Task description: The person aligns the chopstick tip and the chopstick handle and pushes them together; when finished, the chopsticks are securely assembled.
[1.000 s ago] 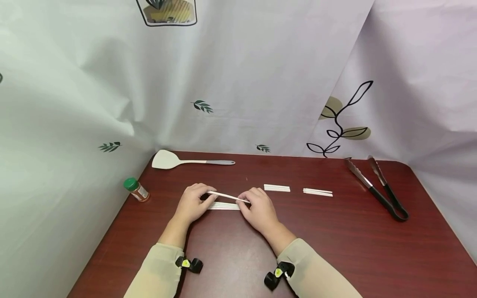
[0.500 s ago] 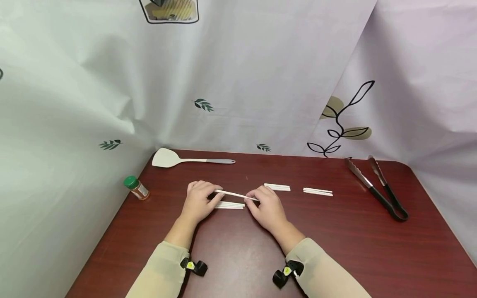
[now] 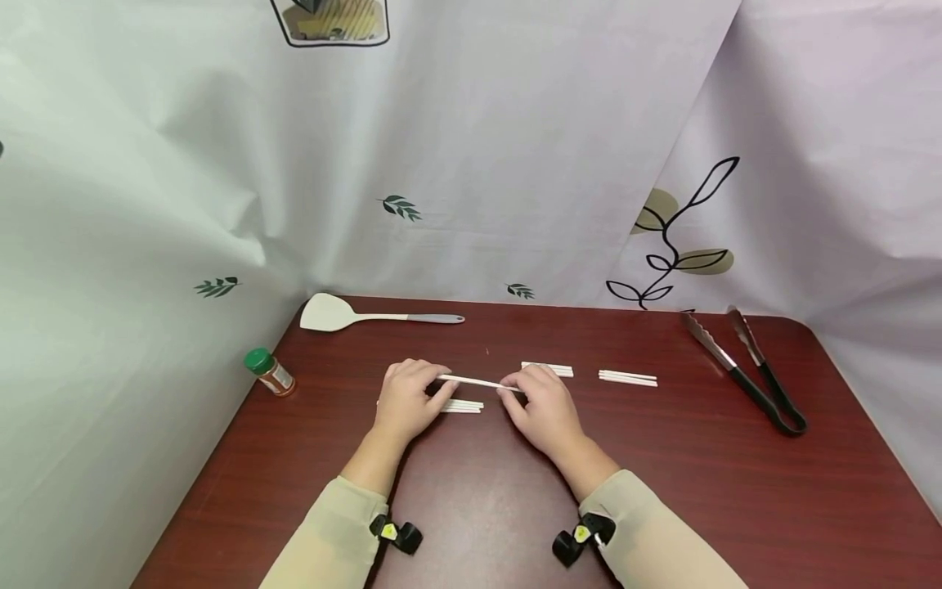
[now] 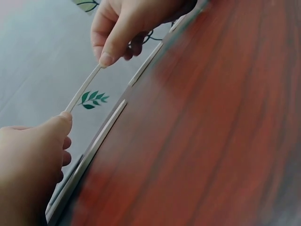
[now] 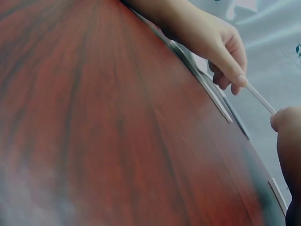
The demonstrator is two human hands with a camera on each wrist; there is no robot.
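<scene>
A thin white stick (image 3: 477, 381) is held level between both hands, raised off the table. My left hand (image 3: 408, 401) pinches its left end between thumb and fingers. At the other end, my right hand (image 3: 546, 409) pinches it the same way. The left wrist view shows the bare middle of the stick (image 4: 84, 87) spanning the two thumbs. Just below it on the table lies a row of several white sticks (image 3: 464, 406), its left part hidden behind the left hand. Another group of white sticks (image 3: 561, 370) lies behind the right hand, partly covered.
Farther right is a third group of white sticks (image 3: 627, 378). Black-handled tongs (image 3: 765, 388) lie spread at the right. A white spatula (image 3: 331, 314) rests along the back edge, and a green-capped spice jar (image 3: 271, 373) stands at the left edge. Cloth walls enclose the table (image 3: 736, 507).
Both hands have moved to the right with the stick between them, uncovering the right end of the row beneath. The grip on both ends has stayed.
</scene>
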